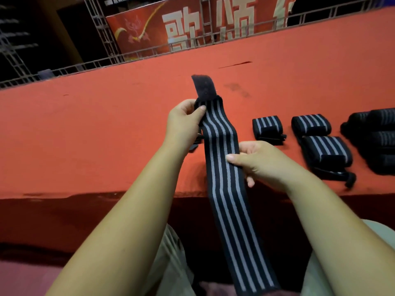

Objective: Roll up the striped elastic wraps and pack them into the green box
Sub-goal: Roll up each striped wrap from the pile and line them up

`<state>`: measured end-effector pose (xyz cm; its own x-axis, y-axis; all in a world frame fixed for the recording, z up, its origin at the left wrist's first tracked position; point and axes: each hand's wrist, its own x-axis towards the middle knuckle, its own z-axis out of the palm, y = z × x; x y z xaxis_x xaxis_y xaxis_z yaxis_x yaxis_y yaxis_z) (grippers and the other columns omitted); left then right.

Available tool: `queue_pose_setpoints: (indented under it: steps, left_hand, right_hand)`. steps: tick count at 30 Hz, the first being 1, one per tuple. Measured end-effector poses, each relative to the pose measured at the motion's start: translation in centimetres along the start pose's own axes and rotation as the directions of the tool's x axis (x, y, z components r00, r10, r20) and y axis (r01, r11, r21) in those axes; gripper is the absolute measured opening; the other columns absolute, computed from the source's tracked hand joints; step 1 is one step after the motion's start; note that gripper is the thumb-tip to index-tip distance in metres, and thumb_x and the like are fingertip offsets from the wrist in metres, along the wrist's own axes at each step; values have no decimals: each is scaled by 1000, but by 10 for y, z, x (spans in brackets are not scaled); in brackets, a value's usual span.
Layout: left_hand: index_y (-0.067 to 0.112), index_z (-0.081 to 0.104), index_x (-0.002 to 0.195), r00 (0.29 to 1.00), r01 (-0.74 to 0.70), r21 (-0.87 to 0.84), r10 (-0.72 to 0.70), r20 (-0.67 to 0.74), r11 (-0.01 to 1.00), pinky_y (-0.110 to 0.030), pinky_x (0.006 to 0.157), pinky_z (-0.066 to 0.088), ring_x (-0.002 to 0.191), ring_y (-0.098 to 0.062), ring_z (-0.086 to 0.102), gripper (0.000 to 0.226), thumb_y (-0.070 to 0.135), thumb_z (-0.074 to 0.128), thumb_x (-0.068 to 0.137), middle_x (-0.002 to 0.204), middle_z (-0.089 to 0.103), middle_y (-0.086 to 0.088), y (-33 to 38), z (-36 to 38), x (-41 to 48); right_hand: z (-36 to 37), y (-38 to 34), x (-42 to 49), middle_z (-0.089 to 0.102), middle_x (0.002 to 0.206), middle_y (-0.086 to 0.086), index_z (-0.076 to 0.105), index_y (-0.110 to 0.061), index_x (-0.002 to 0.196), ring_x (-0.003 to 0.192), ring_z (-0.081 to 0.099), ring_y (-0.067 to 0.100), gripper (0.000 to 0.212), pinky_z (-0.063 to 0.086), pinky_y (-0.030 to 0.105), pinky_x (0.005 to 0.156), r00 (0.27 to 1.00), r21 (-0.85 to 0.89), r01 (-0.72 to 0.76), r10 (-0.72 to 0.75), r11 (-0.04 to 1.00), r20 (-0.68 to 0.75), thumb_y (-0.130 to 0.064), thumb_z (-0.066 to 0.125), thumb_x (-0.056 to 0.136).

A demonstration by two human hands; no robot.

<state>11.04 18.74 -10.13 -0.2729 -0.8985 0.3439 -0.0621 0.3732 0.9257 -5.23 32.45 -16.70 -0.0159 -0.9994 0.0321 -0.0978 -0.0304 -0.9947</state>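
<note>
A long black elastic wrap with grey stripes (224,184) runs unrolled from over the red surface down across my lap. My left hand (183,122) pinches its upper end, just below the black fastener tab (203,86) that sticks up. Lower down, my right hand (256,161) pinches the wrap's right edge between thumb and fingers. To the right lie rolled striped wraps: one (268,129), another (311,123) and a third (327,151). No green box is in view.
More dark rolled wraps (376,137) are piled at the far right edge. The red carpeted platform (106,124) has a front edge just below my hands. A metal railing (149,52) and a red banner (181,24) stand behind it.
</note>
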Motion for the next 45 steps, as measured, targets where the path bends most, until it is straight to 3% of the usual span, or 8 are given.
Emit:
queue_pose_setpoints:
  steps: [5,8,18,23,28,33,41,45]
  left_hand:
    - [20,79,92,997,61,78,-65,45,995,-58,62,62,69,-32,71,11,13,72,97,86,79,-11,-22,17,25]
    - [20,77,92,990,135,75,-137,15,988,-43,57,50,50,-23,59,12,13,70,100,68,68,-9,-35,27,40]
    - [32,83,100,977,211,104,-212,-7,972,-65,68,63,87,-33,80,10,31,75,94,92,84,1,-71,55,84]
    - [14,81,107,980,198,137,-199,-10,970,-24,49,56,84,-24,80,10,15,74,100,97,83,-6,-93,75,115]
    - [23,81,90,983,172,374,-183,-8,911,-43,87,65,83,-17,78,4,21,79,93,87,81,3,-134,86,137]
    - [19,78,124,985,110,549,-163,48,829,-38,107,54,117,-24,73,34,11,62,96,122,80,-4,-136,95,122]
    - [25,80,114,993,46,545,-96,63,837,-46,90,63,100,-28,77,49,5,51,81,108,80,-2,-108,50,91]
    - [33,77,116,998,17,670,-53,33,742,-42,98,56,115,-30,68,51,2,56,81,120,74,-2,-115,15,71]
  right_hand:
    - [-19,11,16,81,97,11,66,1,120,69,72,17,21,47,28,44,992,-149,-64,47,987,-115,-16,58,111]
    - [-28,20,30,82,91,6,64,-3,119,70,77,20,17,46,29,42,979,-134,-120,95,984,-182,-16,56,112]
    - [-39,35,76,80,81,8,71,-21,98,74,78,36,5,62,47,56,929,-381,-208,61,901,-364,-25,70,101]
    - [-52,44,94,74,102,-3,73,-21,108,99,70,20,11,55,36,92,873,-534,-255,-45,806,-485,-29,75,100]
    - [-48,56,105,74,112,-3,72,-24,119,108,69,21,22,56,42,98,842,-586,-322,-58,744,-536,-34,74,99]
    - [-44,56,104,72,106,-2,58,-22,135,106,67,26,41,54,41,85,815,-659,-399,-83,638,-574,-29,69,96]
    - [-33,49,99,70,127,-2,62,-30,140,116,65,23,40,54,38,90,831,-661,-394,-60,639,-553,-30,64,101]
    - [-26,46,95,72,110,-5,68,-27,133,95,68,15,33,55,36,84,824,-613,-355,-74,706,-562,-29,59,101]
